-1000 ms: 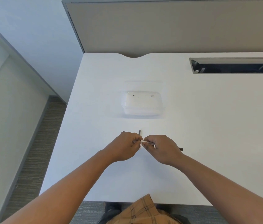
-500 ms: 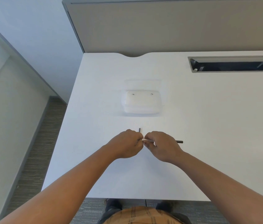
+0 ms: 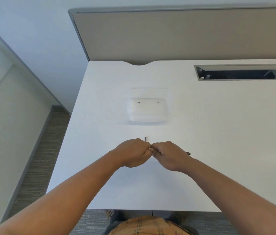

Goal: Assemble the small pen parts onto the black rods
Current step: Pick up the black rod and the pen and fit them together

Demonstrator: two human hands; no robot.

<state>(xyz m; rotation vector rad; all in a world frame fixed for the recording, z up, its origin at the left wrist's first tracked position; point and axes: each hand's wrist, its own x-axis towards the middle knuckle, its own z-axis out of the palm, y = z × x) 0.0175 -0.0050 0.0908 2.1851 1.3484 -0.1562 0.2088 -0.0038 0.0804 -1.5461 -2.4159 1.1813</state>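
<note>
My left hand and my right hand meet fingertip to fingertip above the white table. My right hand is closed on a black rod; only its dark end sticks out to the right of the hand. My left hand pinches a small pale pen part at the rod's hidden left end, and the part is almost fully covered by my fingers. A second short black rod lies on the table just beyond my left knuckles.
A clear plastic container with two tiny parts near its far wall sits in the middle of the table. An open grey cable tray is at the back right. A beige partition stands behind the table.
My hands have closed together; the white part visible between my fingertips earlier is now hidden, and less of the rod shows right of my hand. The view shifted slightly.
</note>
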